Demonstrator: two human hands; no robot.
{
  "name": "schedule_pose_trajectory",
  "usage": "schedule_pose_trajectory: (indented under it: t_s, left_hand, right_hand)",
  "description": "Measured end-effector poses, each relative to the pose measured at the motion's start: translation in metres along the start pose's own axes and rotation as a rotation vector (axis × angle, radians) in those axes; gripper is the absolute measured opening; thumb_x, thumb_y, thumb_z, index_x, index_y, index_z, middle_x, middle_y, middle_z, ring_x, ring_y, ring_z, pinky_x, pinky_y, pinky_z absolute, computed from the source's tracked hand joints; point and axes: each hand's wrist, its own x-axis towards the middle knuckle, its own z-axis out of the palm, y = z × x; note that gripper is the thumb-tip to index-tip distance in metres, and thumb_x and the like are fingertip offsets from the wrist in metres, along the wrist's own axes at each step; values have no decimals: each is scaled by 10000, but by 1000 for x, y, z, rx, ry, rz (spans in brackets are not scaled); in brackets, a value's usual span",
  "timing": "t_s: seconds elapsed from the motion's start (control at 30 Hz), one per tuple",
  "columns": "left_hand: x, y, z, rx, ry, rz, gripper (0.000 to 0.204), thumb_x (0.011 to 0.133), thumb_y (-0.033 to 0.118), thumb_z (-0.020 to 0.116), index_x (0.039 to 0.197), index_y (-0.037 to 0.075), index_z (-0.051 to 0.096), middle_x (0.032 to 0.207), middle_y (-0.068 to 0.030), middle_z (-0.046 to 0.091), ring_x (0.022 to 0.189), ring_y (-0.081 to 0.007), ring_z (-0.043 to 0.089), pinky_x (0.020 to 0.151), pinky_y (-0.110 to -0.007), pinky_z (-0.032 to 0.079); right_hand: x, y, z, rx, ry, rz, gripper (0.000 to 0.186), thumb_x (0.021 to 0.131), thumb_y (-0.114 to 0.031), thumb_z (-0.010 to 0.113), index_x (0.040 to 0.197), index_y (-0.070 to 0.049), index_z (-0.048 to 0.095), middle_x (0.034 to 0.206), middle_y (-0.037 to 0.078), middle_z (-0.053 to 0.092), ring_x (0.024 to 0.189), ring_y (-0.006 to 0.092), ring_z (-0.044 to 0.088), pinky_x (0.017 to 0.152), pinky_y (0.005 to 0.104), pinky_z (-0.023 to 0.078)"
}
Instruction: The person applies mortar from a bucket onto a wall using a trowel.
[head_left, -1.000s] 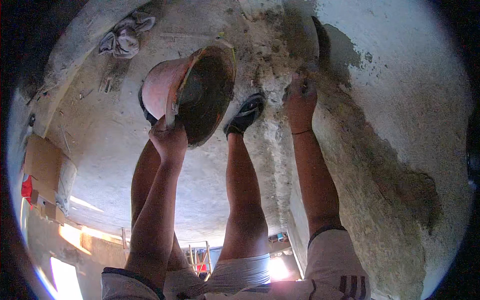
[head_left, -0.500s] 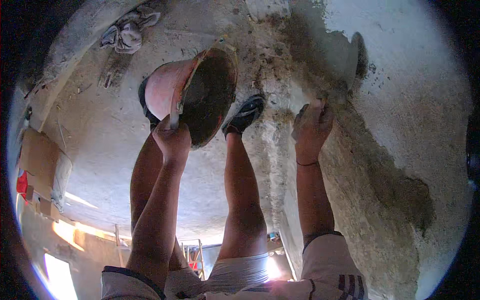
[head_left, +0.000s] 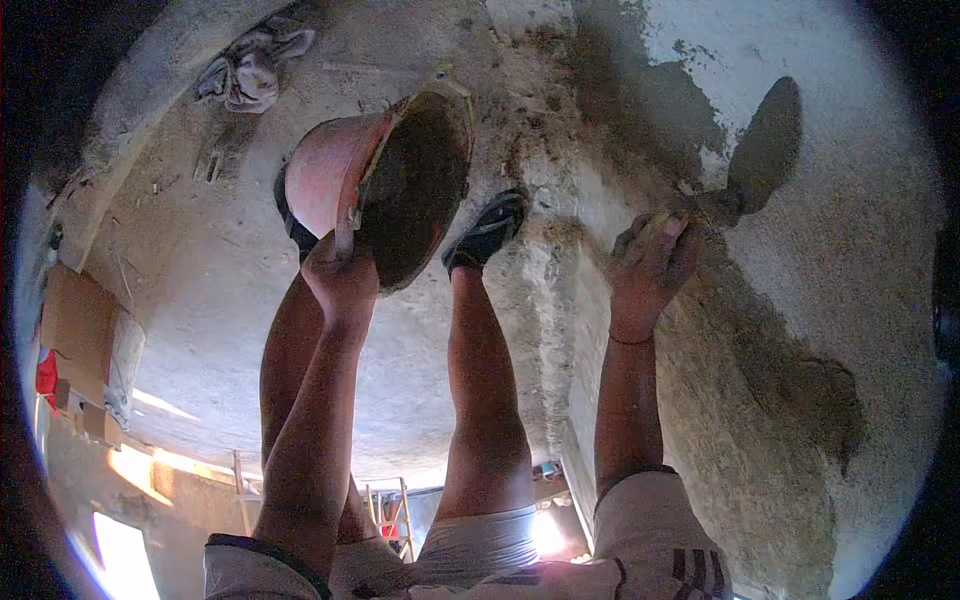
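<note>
My left hand point(head_left: 338, 268) is closed on the rim of a worn pink bucket point(head_left: 325, 170), which is tipped so that its dark inside faces to the right. My right hand point(head_left: 655, 255) is closed round the handle of a trowel, whose dark rounded blade point(head_left: 765, 140) lies over the wall point(head_left: 830, 250) on my right. A dark, wet-looking patch point(head_left: 800, 390) runs along that wall, with rough edges. My feet in dark footwear point(head_left: 485, 230) are on the floor between bucket and wall, one partly hidden behind the bucket.
A crumpled cloth point(head_left: 250, 80) lies on the grey concrete floor point(head_left: 200, 330) beyond the bucket, near a ledge. Cardboard point(head_left: 80, 320) and a red object point(head_left: 47, 372) are at the left. A wooden ladder-like frame point(head_left: 392, 510) and bright openings show along the lower edge.
My right hand has moved right and toward the lower edge with the trowel, whose blade has swung rightward across the wall. My left hand and the bucket have stayed almost in place.
</note>
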Motion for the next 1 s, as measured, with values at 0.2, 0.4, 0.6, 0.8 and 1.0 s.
schedule_pose_trajectory:
  t_s: [0.2, 0.4, 0.6, 0.8, 1.0]
  left_hand:
    - [5, 6, 1, 12, 36, 10, 106, 651, -10, 509, 716, -42, 585, 574, -105, 563, 535, -159, 504, 550, -303, 416]
    - [1, 4, 4, 16, 8, 11, 103, 645, -15, 491, 700, -49, 571, 560, -138, 545, 520, -192, 503, 541, -321, 417]
    - [-4, 2, 6, -37, -2, 95, 102, 626, -25, 495, 689, -45, 572, 571, -179, 541, 508, -211, 515, 521, -333, 416]
    - [-5, 9, 15, -41, 69, 198, 104, 615, -21, 510, 692, -36, 579, 582, -172, 553, 516, -213, 540, 525, -322, 429]
    - [-13, 11, 8, 0, 31, 203, 81, 619, -11, 524, 683, -31, 570, 566, -114, 546, 517, -186, 526, 520, -308, 423]
  right_hand:
    - [25, 36, -9, -785, -102, 11, 258, 893, -317, 514, 974, -72, 502, 667, 18, 515, 571, 113, 503, 491, 286, 427]
    - [0, 28, 19, -579, 34, -63, 248, 888, -324, 523, 896, -81, 474, 651, -4, 478, 524, 76, 441, 445, 250, 382]
    - [-5, 33, 10, -622, 28, -173, 206, 884, -233, 515, 956, -44, 477, 684, 32, 494, 551, 103, 454, 467, 255, 391]
    - [37, 45, -40, -924, -114, -376, 269, 880, -299, 536, 1023, -75, 496, 671, -12, 471, 566, 80, 455, 470, 262, 372]
    - [-31, -11, -3, -554, -18, -278, 225, 893, -297, 516, 1023, -113, 505, 710, -5, 515, 573, 102, 490, 495, 250, 405]
